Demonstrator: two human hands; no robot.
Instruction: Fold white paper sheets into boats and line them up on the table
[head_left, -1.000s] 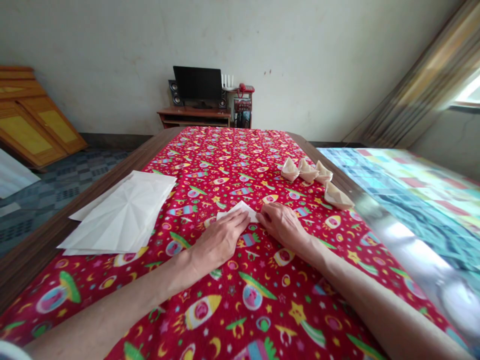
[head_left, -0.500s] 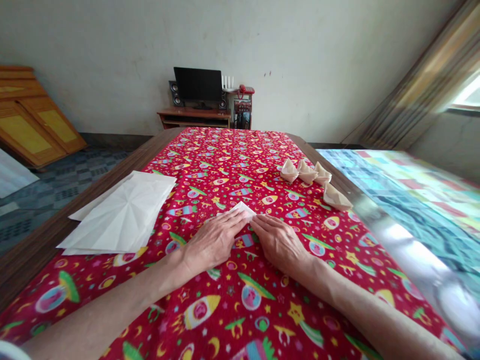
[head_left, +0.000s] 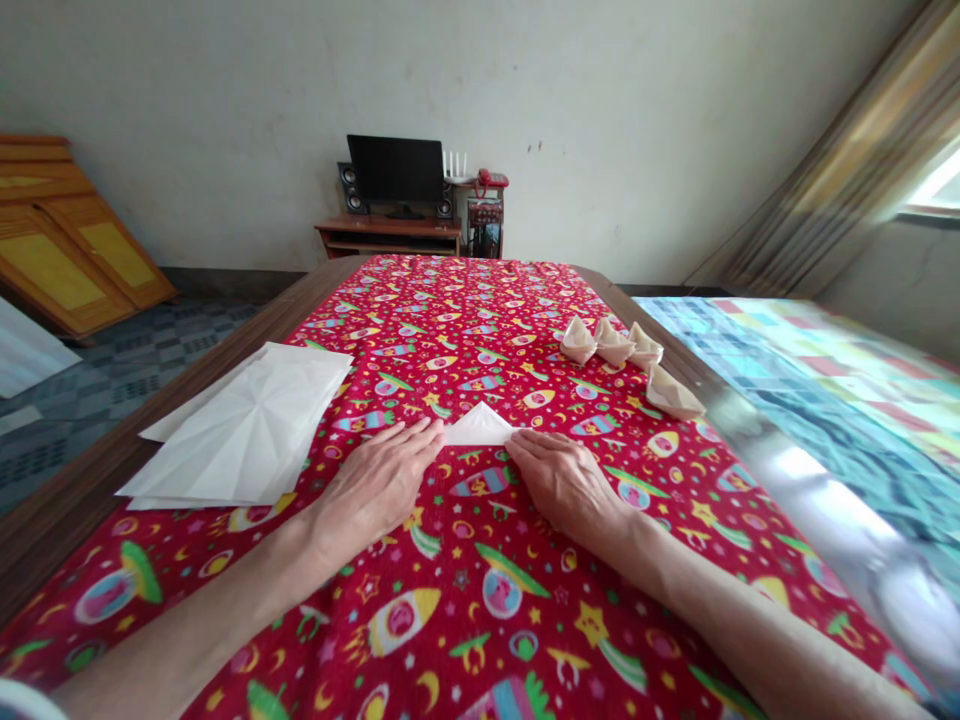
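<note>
A small white paper folded into a triangle [head_left: 478, 428] lies flat on the red patterned tablecloth [head_left: 480, 560]. My left hand [head_left: 379, 480] lies flat to the left of it, fingers stretched out, fingertips at its left corner. My right hand [head_left: 564, 477] lies flat on the right, fingers extended, fingertips touching the triangle's right corner. Neither hand holds anything.
A stack of creased white paper sheets [head_left: 244, 428] lies at the left. Several folded cream paper boats [head_left: 634, 360] sit at the far right near the table edge [head_left: 720, 400]. A desk with a monitor [head_left: 395, 172] stands by the far wall. A wooden cabinet [head_left: 67, 240] leans at left.
My left hand slid left off the folded paper, uncovering the triangle. My right hand stayed at the right corner.
</note>
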